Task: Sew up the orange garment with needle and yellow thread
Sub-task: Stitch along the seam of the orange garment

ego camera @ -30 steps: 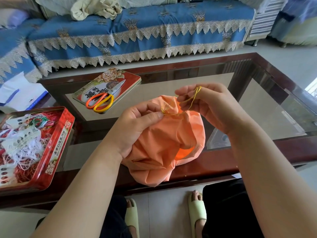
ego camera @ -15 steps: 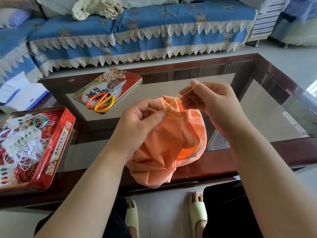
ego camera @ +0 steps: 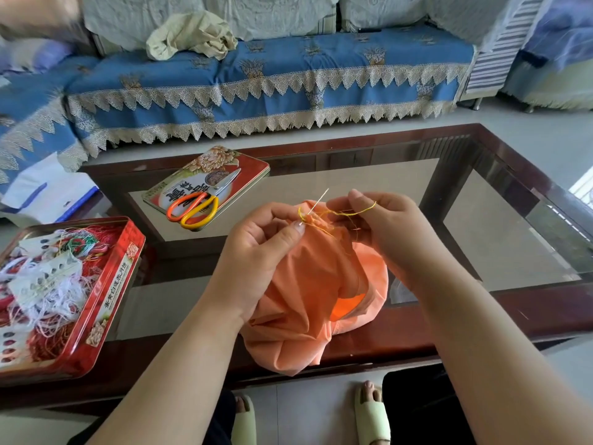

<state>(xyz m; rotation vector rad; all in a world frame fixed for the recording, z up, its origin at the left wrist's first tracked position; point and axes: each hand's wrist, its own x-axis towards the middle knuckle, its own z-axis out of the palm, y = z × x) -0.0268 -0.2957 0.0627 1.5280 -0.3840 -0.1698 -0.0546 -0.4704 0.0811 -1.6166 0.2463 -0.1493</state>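
The orange garment [ego camera: 316, 284] is bunched up over the near edge of the glass table. My left hand [ego camera: 260, 242] grips its top fold, thumb pressed at the spot where the needle [ego camera: 316, 205] enters the cloth. The needle sticks up and to the right, its tip free. Yellow thread [ego camera: 351, 212] runs from the stitch to my right hand [ego camera: 382, 226], which pinches the thread between thumb and fingers just right of the needle. Loose loops of thread lie tangled at the stitch.
Orange and yellow scissors [ego camera: 195, 208] lie on a red tin lid [ego camera: 253, 165] on the glass table [ego camera: 481, 239]. A red tin [ego camera: 112, 284] full of threads stands at the left. A blue-covered sofa [ego camera: 272, 81] is behind.
The needle now stands out of the cloth at my left thumb. My right hand has let its thread loop drop lower and holds the thread out to the right.
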